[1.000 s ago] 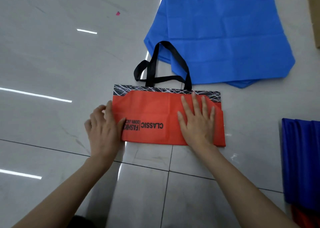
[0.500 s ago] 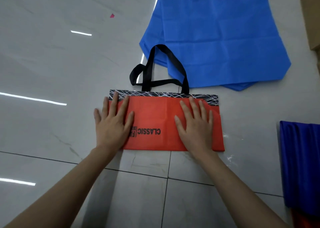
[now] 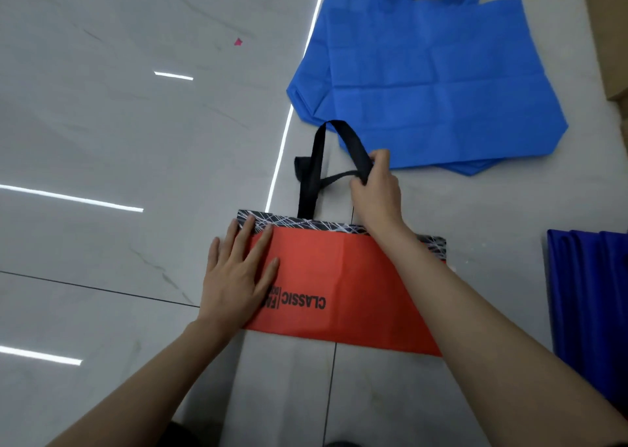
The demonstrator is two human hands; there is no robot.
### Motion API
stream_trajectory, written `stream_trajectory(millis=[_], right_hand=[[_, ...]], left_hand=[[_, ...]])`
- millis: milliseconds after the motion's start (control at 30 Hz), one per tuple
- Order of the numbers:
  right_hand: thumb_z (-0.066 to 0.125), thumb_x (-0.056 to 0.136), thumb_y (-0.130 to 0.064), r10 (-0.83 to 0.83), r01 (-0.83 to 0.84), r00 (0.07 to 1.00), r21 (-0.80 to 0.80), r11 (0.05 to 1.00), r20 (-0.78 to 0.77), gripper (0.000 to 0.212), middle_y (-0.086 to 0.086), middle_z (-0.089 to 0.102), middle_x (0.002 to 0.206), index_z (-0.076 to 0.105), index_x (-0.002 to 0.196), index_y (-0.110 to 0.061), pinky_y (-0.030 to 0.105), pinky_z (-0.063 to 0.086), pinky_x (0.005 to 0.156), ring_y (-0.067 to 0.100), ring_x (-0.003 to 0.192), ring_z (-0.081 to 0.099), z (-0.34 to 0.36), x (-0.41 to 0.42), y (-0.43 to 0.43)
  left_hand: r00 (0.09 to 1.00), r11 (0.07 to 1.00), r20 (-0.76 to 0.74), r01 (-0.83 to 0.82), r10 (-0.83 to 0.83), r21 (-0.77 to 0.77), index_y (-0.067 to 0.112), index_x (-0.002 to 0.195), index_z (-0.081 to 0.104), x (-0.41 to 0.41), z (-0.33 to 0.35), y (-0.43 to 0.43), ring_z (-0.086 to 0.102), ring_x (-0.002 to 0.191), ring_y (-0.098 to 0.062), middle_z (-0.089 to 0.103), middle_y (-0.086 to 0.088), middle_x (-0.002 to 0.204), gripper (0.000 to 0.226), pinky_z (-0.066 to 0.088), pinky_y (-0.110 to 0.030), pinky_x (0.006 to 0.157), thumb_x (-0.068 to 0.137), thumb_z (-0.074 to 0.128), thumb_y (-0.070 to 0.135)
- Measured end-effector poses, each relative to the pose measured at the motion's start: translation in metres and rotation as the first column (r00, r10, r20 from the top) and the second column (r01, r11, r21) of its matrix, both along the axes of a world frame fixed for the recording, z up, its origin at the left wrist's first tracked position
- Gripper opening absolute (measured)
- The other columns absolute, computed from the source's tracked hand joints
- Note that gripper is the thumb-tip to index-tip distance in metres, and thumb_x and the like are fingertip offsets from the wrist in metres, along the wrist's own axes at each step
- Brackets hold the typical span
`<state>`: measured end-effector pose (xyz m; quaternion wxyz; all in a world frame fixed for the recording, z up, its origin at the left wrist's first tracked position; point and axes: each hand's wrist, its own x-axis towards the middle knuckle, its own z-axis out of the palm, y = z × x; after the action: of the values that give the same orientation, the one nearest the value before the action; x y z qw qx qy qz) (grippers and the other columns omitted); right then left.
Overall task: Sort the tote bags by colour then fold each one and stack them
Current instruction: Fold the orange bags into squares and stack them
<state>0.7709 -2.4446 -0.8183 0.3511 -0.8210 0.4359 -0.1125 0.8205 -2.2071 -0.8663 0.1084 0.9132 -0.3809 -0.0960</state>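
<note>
A red tote bag [image 3: 343, 276], folded in half with "CLASSIC" printed on it and a black-and-white patterned top band, lies on the grey tiled floor. My left hand [image 3: 238, 276] presses flat on the bag's left end, fingers spread. My right hand [image 3: 375, 188] is beyond the bag's top edge, closed around the black handles [image 3: 319, 171]. Behind them lies a pile of flat light-blue tote bags [image 3: 431, 79], their handles pointing away from me.
A stack of folded dark-blue bags [image 3: 591, 303] sits at the right edge. A brown cardboard box [image 3: 611, 31] is at the top right. A small pink scrap [image 3: 238, 41] lies on the floor [image 3: 102, 140] to the left.
My right hand left the red bag's right half and reached forward to grasp the black handles. My left hand stayed pressed on the left end.
</note>
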Motion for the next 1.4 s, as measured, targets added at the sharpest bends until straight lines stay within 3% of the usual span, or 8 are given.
stream_trajectory(millis=[100,200,433,733,933,1067,1200,1400], right_hand=[[0.054,0.087,-0.002,0.003,-0.075,0.934,0.187,0.98,0.358,0.04,-0.005,0.051,0.079,0.042,0.123,-0.012,0.02,0.042,0.064,0.005,0.067,0.052,0.022,-0.003,0.008],[0.057,0.086,-0.006,0.105,-0.147,0.869,0.05,0.988,0.484,0.046,-0.006,0.053,0.087,0.043,0.129,-0.015,0.022,0.045,0.077,0.01,0.081,0.056,0.031,-0.03,0.03],[0.049,0.07,-0.002,0.454,-0.373,0.883,-0.413,0.831,0.116,0.042,0.003,0.058,0.102,0.055,0.11,-0.015,0.048,0.033,0.1,0.021,0.108,0.048,-0.033,-0.133,0.09],[0.037,0.083,-0.019,0.296,-0.33,0.944,-0.381,0.864,-0.146,0.052,0.007,0.05,0.139,0.053,0.132,-0.015,0.047,0.031,0.105,0.029,0.132,0.033,-0.052,-0.145,0.093],[0.038,0.084,-0.018,0.508,-0.517,0.853,-0.333,0.789,-0.119,0.047,0.005,0.05,0.139,0.059,0.126,-0.015,0.047,0.026,0.106,0.025,0.134,0.031,-0.058,-0.141,0.062],[0.039,0.083,-0.017,0.579,-0.576,0.812,-0.263,0.774,-0.074,0.048,0.004,0.048,0.141,0.058,0.127,-0.015,0.044,0.025,0.108,0.021,0.136,0.03,-0.055,-0.136,0.046],[0.039,0.08,-0.014,0.544,-0.545,0.833,-0.319,0.776,-0.1,0.055,0.0,0.044,0.145,0.051,0.134,-0.019,0.044,0.023,0.113,0.024,0.139,0.026,-0.051,-0.138,0.049],[0.034,0.072,-0.007,0.638,-0.653,0.749,-0.359,0.667,-0.176,0.077,-0.005,0.032,0.152,0.028,0.146,-0.027,0.038,0.016,0.115,0.021,0.142,0.022,-0.044,-0.144,0.055]], left_hand=[[1.0,1.0,-0.016,-0.012,0.012,-0.001,0.027,0.146,0.031,-0.01,0.0,0.006,0.013,0.144,-0.022,0.022,-0.001,0.155,0.06,0.015,-0.046,0.112,0.092,0.024,0.053],[0.997,0.998,-0.04,-0.065,0.066,0.026,0.029,0.147,0.024,-0.016,0.001,0.003,0.009,0.145,-0.021,0.016,0.0,0.157,0.062,0.013,-0.043,0.113,0.092,0.017,0.056],[0.977,0.974,-0.019,-0.209,0.212,0.091,0.019,0.147,0.029,-0.027,0.006,-0.016,0.018,0.142,-0.031,0.02,-0.01,0.155,0.069,0.023,-0.045,0.108,0.09,0.016,0.057],[0.927,0.929,0.093,-0.369,0.364,0.041,0.006,0.11,0.06,-0.008,0.042,-0.04,0.043,0.109,-0.037,0.053,-0.019,0.118,0.035,0.027,-0.044,0.093,0.094,0.045,0.034],[0.856,0.978,-0.502,-0.191,0.123,-0.085,0.009,0.124,0.05,0.033,0.048,-0.083,0.056,0.107,-0.027,0.057,-0.009,0.115,0.061,0.044,-0.044,0.095,0.082,0.062,0.052],[0.851,0.984,-0.493,-0.164,0.179,0.075,0.011,0.077,0.055,0.041,0.045,-0.102,0.053,0.08,-0.025,0.053,-0.002,0.074,0.038,0.04,-0.033,0.064,0.078,0.07,0.046],[0.828,0.988,-0.558,-0.127,0.058,-0.086,0.011,0.06,0.035,0.038,0.043,-0.095,0.032,0.06,-0.02,0.031,-0.004,0.057,0.045,0.022,-0.032,0.054,0.084,0.068,0.031],[0.476,0.879,-0.861,-0.47,0.177,-0.08,0.009,0.067,0.05,0.04,0.038,-0.073,0.044,0.055,-0.016,0.048,-0.009,0.063,0.034,0.037,-0.024,0.052,0.085,0.066,0.032]])
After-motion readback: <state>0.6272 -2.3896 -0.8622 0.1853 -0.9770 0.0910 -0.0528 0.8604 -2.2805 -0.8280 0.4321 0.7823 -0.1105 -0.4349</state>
